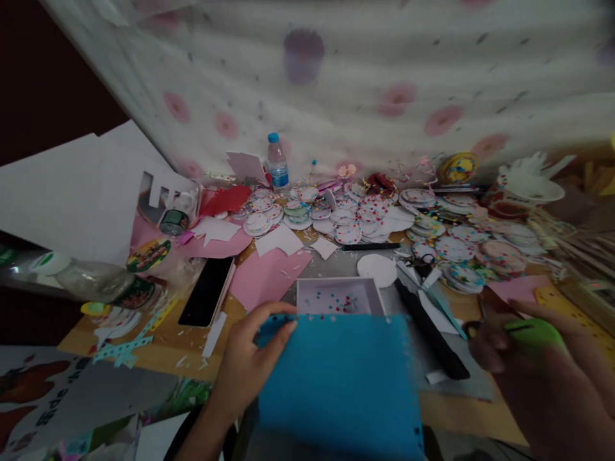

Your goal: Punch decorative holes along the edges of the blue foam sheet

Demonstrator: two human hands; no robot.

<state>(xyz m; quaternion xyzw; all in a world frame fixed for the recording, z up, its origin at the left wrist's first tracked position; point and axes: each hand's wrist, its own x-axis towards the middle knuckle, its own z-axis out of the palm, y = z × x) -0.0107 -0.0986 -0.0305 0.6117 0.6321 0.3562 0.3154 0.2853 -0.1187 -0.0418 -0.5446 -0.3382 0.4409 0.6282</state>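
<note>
Across the cluttered table [202,358], heaps of dotted paper circles [365,218] lie spread along the back edge below a flowered curtain [365,77], with a small water bottle [277,163] standing upright among them. Pink paper sheets [269,275] lie left of centre, and a dark phone [207,291] rests face up just beside them. Behind the blue sheet [336,384] sits a shallow white tray [340,296] holding tiny coloured dots; the sheet's top edge covers the tray's near rim. A long black tool [430,333] lies slanted to the right of the tray, between the sheet and the right hand.

The left hand [250,365] comes up from the lower edge with its wrist bent, fingers curled over the blue sheet's upper left corner and thumb beneath, so its grip is pinching the sheet, which is held near the person and fills the lower middle of the view. The right hand [528,365] is blurred, its grip clenched around the green handles of scissors [523,333], beside the sheet and apart from it.
</note>
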